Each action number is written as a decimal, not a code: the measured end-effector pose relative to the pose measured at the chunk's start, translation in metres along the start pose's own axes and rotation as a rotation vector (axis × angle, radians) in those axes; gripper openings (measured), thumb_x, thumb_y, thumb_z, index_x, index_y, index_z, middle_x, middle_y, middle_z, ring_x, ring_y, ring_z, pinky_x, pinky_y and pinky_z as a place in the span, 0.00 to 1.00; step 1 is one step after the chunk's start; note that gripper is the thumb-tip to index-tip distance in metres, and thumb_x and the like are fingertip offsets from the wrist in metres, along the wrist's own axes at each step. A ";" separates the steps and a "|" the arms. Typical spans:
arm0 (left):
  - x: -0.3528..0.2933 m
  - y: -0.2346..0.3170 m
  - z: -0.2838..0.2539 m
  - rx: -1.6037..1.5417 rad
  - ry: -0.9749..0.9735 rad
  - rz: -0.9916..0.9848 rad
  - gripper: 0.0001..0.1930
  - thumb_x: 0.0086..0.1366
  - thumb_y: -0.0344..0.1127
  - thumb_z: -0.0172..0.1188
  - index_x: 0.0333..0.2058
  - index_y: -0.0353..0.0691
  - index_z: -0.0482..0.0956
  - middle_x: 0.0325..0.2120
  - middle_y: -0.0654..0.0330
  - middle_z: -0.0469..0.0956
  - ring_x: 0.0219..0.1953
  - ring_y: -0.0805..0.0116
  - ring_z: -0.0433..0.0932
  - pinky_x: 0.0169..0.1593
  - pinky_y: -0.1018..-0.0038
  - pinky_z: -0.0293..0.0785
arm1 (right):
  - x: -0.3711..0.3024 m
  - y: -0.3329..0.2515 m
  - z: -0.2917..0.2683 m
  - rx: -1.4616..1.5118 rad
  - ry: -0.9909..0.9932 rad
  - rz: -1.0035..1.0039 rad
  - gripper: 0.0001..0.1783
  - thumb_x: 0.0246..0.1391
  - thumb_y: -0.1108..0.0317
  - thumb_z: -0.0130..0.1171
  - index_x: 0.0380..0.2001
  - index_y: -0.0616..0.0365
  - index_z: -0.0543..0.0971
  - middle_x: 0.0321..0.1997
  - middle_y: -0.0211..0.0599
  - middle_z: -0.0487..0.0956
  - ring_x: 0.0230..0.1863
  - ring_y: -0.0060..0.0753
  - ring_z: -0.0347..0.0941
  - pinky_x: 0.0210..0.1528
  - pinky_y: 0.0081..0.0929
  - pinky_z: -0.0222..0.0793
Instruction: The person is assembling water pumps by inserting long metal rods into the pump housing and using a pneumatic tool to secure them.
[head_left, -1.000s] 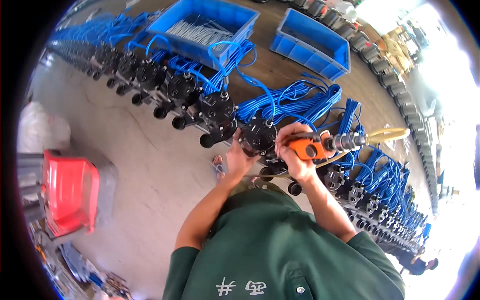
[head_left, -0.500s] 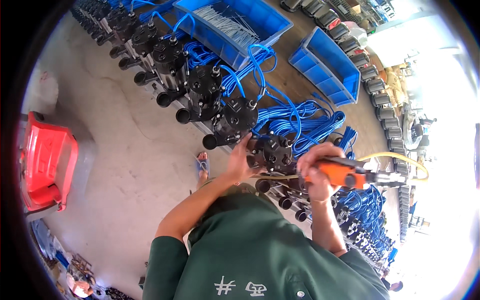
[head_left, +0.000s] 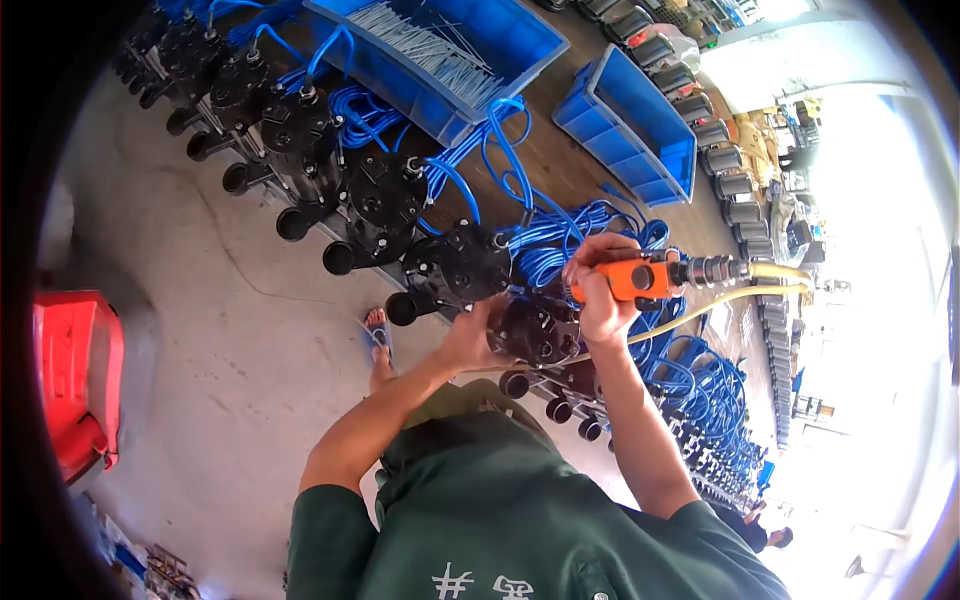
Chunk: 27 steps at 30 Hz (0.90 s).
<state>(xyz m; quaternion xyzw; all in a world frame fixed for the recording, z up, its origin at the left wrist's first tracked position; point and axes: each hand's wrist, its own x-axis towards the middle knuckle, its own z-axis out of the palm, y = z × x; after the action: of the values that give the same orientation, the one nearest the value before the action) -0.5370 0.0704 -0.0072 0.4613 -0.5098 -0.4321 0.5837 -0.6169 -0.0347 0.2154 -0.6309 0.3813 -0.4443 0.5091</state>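
My left hand (head_left: 470,338) is closed round the near-left side of a black-topped pump (head_left: 535,330) with a metal body. Its fingertips are partly hidden against the pump. My right hand (head_left: 603,300) grips an orange air tool (head_left: 635,280), held just beyond that pump's far-right edge. A metal coupling on the tool points right and joins a yellow hose (head_left: 740,292). The tool's working end is hidden by my fingers. Left of this pump stands another black-topped pump (head_left: 468,262), its round outlet facing the floor side.
A row of pumps runs from upper left to lower right, with coiled blue cables (head_left: 545,250) behind it. Two blue crates stand beyond; the larger crate (head_left: 410,95) holds white cable ties. A red plastic bin (head_left: 75,370) sits at left. Someone works far off at lower right.
My right hand has brought the orange tool left and slightly up, closer to the pump. My left hand stays at the pump. The whole view has shifted a little.
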 end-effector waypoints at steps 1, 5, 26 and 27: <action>-0.001 -0.003 0.001 -0.026 0.021 0.010 0.62 0.36 0.51 0.84 0.68 0.37 0.58 0.54 0.46 0.75 0.53 0.46 0.78 0.62 0.59 0.70 | 0.000 -0.002 0.003 0.021 0.015 0.023 0.11 0.45 0.80 0.57 0.35 0.62 0.76 0.30 0.33 0.78 0.31 0.24 0.75 0.34 0.21 0.72; 0.010 0.020 0.000 0.392 0.089 0.155 0.60 0.33 0.49 0.85 0.63 0.34 0.60 0.50 0.46 0.75 0.49 0.45 0.79 0.54 0.57 0.76 | 0.001 0.008 -0.003 0.009 -0.052 -0.061 0.12 0.43 0.84 0.59 0.34 0.62 0.76 0.32 0.33 0.79 0.33 0.22 0.75 0.37 0.22 0.72; -0.059 0.004 0.136 0.721 0.360 -0.052 0.04 0.60 0.29 0.63 0.32 0.37 0.85 0.28 0.49 0.80 0.31 0.44 0.80 0.37 0.56 0.76 | -0.129 -0.076 -0.144 0.222 -0.328 -0.439 0.17 0.48 0.81 0.57 0.44 0.66 0.72 0.39 0.47 0.75 0.29 0.29 0.73 0.33 0.27 0.74; -0.058 0.002 0.136 0.746 0.366 -0.043 0.04 0.60 0.29 0.63 0.32 0.38 0.85 0.29 0.50 0.80 0.31 0.44 0.80 0.37 0.55 0.76 | -0.128 -0.072 -0.141 0.242 -0.337 -0.385 0.17 0.47 0.82 0.55 0.43 0.65 0.72 0.38 0.45 0.76 0.30 0.28 0.74 0.34 0.25 0.73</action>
<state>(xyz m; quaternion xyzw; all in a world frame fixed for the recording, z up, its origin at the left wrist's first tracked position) -0.6780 0.1144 -0.0090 0.7210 -0.5093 -0.1406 0.4484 -0.7890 0.0555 0.2763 -0.6915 0.1084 -0.4639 0.5431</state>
